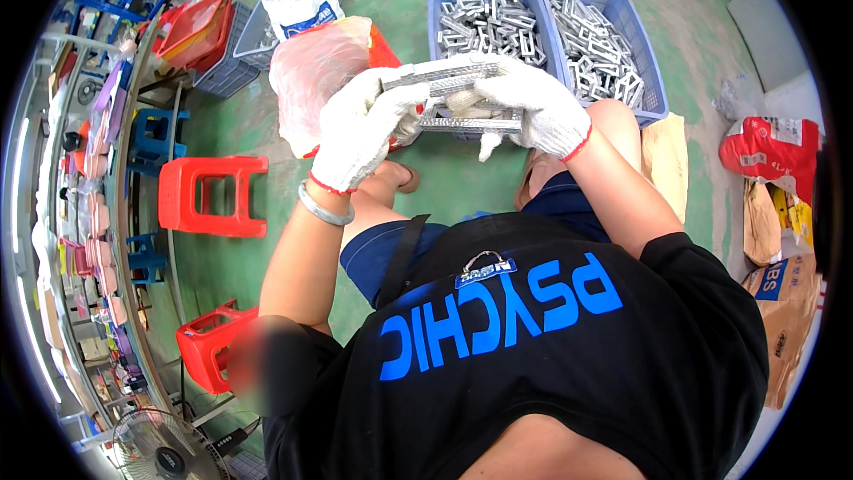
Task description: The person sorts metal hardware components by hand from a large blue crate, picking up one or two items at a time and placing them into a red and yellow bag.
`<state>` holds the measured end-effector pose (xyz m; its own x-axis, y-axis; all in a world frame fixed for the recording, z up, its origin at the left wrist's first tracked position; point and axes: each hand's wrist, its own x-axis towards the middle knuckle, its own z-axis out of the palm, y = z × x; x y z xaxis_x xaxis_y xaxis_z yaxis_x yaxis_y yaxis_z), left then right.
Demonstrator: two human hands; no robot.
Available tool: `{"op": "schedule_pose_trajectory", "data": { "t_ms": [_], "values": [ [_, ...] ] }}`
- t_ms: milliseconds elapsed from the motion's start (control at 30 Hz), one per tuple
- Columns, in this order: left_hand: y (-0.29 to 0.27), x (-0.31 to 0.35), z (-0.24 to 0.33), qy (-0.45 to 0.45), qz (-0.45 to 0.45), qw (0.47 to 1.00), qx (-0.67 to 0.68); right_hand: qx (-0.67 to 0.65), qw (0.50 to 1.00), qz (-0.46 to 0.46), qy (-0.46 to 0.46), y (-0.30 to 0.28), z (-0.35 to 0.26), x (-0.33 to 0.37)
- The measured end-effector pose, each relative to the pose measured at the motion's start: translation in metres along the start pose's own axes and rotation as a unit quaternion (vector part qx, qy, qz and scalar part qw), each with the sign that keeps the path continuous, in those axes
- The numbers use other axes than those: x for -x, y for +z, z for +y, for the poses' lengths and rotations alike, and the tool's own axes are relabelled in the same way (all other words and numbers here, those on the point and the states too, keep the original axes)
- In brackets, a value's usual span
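My left hand [362,129], in a white knitted glove with a red cuff, is closed on the left end of several silver metal frames [442,78]. They are rectangular, with ridged edges, and are held together above my lap. At their right end, my right hand [538,111] grips them in a matching glove. Its fingers reach into the opening between the upper and lower bars. Part of the frames is covered by the gloves, so how they lie against each other cannot be made out fully.
Two blue crates [662,113] full of similar metal frames stand ahead on the green floor. A plastic-lined red container [311,71] is ahead-left, beside a crate with a white bag [302,2]. Red stools [213,222] and shelving [147,178] stand left; sacks [771,156] lie right.
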<state>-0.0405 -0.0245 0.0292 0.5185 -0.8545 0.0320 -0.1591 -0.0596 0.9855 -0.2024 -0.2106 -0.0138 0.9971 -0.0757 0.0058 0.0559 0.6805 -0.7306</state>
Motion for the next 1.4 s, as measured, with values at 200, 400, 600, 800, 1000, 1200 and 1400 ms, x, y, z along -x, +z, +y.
{"op": "schedule_pose_trajectory", "data": {
  "t_ms": [200, 400, 600, 800, 1000, 1200, 1400],
  "values": [
    [0.001, 0.003, -0.008, 0.072, 0.017, 0.993, -0.088, 0.004, 1.0, 0.009, -0.01, 0.005, 0.001, 0.001],
    [-0.004, 0.007, 0.003, 0.07, 0.066, 0.995, -0.026, 0.056, 0.998, -0.04, -0.015, -0.001, -0.001, -0.003],
    [-0.081, -0.033, -0.033, -0.027, 0.257, 0.964, 0.062, 0.029, 0.999, 0.028, -0.035, 0.0, -0.005, 0.006],
    [-0.106, -0.041, -0.055, -0.156, 0.167, 0.971, 0.064, 0.01, 0.997, 0.016, -0.074, 0.0, -0.005, 0.007],
    [-0.024, -0.029, -0.015, -0.267, -0.097, 0.936, 0.208, 0.0, 0.998, -0.003, -0.069, 0.007, -0.006, 0.009],
    [0.017, -0.016, 0.006, -0.15, -0.191, 0.965, 0.096, 0.058, 0.995, -0.012, -0.077, 0.007, -0.009, 0.01],
    [0.013, -0.009, -0.019, -0.122, -0.057, 0.963, 0.235, 0.072, 0.987, 0.03, -0.143, 0.001, -0.005, 0.01]
  ]
}}
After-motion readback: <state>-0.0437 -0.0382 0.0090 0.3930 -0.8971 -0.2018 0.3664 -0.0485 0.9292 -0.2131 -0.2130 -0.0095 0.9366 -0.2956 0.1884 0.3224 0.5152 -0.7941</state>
